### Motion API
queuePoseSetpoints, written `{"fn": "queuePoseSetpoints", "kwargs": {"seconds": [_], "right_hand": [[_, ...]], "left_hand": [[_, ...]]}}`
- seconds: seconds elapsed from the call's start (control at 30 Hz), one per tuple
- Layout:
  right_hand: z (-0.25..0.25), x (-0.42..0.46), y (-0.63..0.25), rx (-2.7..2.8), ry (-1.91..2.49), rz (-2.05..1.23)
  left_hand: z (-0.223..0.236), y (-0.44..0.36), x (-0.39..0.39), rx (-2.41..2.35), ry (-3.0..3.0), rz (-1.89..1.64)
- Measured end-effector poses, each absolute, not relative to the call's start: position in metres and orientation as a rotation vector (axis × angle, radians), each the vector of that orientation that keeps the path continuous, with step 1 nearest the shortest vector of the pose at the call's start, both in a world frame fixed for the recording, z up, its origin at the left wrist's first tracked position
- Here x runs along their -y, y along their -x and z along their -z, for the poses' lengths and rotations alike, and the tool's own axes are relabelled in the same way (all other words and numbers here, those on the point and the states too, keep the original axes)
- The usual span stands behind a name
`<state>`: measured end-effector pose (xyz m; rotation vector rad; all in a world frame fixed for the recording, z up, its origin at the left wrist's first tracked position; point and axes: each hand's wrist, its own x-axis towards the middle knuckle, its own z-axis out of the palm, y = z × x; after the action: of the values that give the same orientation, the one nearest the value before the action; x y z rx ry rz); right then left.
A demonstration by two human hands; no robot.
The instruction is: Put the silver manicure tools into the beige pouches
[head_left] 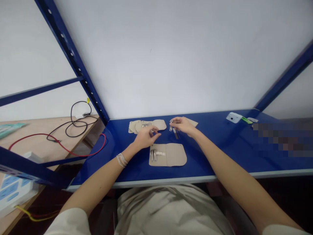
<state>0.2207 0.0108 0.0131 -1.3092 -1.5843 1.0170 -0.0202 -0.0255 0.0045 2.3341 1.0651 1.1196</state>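
Observation:
An open beige manicure case (176, 156) lies flat in front of me, with silver clippers (153, 155) upright in the loops of its left half. My right hand (184, 125) pinches a small silver nail clipper (171, 126) between thumb and fingertips, beyond that case. Just below these fingers, thin metal tools (175, 133) lie on the blue table; their exact kind is unclear. My left hand (145, 136) hovers between the open case and a pile of beige cases (160, 124), fingers apart and holding nothing. Metal tools show in the top case of the pile, partly behind my left hand.
Another beige piece (193, 122) sits behind my right hand. Toward the right back of the blue table (220, 140) are a light blue camera-like item (233, 117) and a green item (246, 120). Blue rack posts (73, 55) flank the table. Cables (73, 124) lie at left.

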Motion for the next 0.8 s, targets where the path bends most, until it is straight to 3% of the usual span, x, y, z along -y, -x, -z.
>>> {"fn": "queuePoseSetpoints", "kwargs": {"seconds": [0.3, 0.57, 0.8], "right_hand": [[-0.008, -0.011, -0.227, 1.715, 1.272, -1.238], [0.002, -0.024, -0.236, 1.895, 1.326, -0.954], [0.007, -0.028, -0.239, 1.998, 1.342, -0.898]], "left_hand": [[-0.005, 0.020, 0.026, -1.064, -2.331, -1.121], [-0.004, 0.020, 0.025, -1.059, -2.338, -1.122], [-0.003, 0.020, 0.024, -1.060, -2.348, -1.117]]}}
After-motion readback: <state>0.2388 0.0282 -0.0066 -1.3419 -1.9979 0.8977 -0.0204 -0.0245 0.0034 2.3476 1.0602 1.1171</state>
